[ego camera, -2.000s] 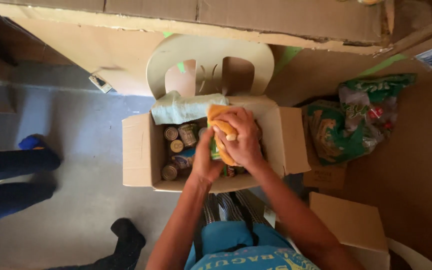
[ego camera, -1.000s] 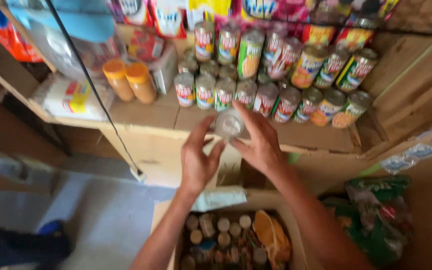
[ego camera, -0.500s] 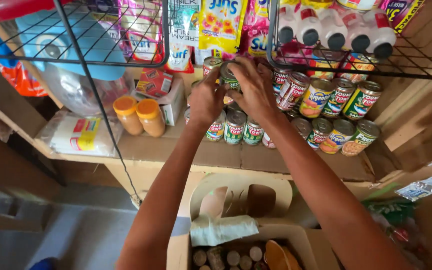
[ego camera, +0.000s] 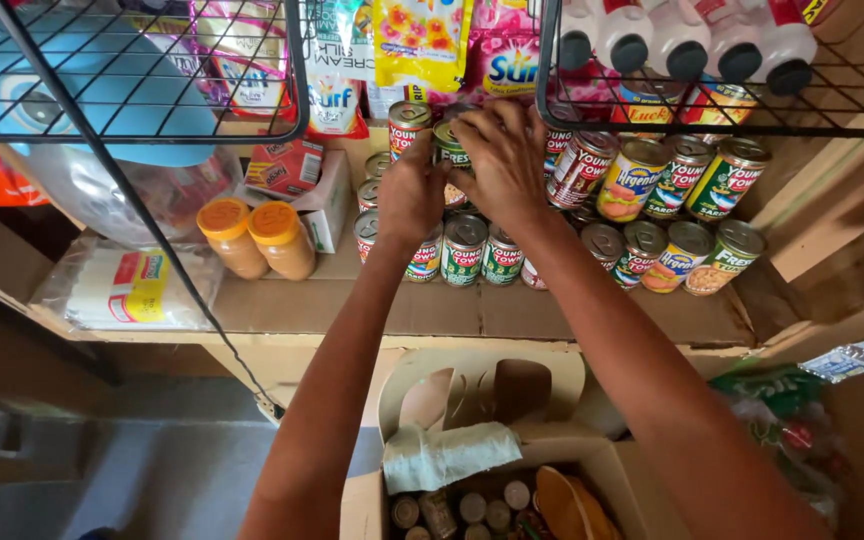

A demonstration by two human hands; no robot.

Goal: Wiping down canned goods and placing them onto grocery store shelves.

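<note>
Both hands are raised to the shelf point(ego camera: 592, 315), upper centre of frame. Right hand point(ego camera: 502, 160) is closed over a green can point(ego camera: 449, 148); left hand point(ego camera: 410, 195) is curled against it and the cans point(ego camera: 652, 215) beside. Step judged: can being seated on the stacked row. Next move calls for a level set-down. Box point(ego camera: 497, 495) sits at lower centre, two orange-lidded jars point(ego camera: 252, 238) at centre left.

- Tinned cans point(ego camera: 642, 215) with green, red and yellow labels stand in stacked rows on the cardboard shelf point(ego camera: 472, 310).
- Two orange-lidded jars point(ego camera: 252, 238) stand left of the cans.
- A red carton point(ego camera: 285, 166) sits behind the jars.
- Yellow and pink sachets point(ego camera: 452, 45) hang above the cans.
</note>
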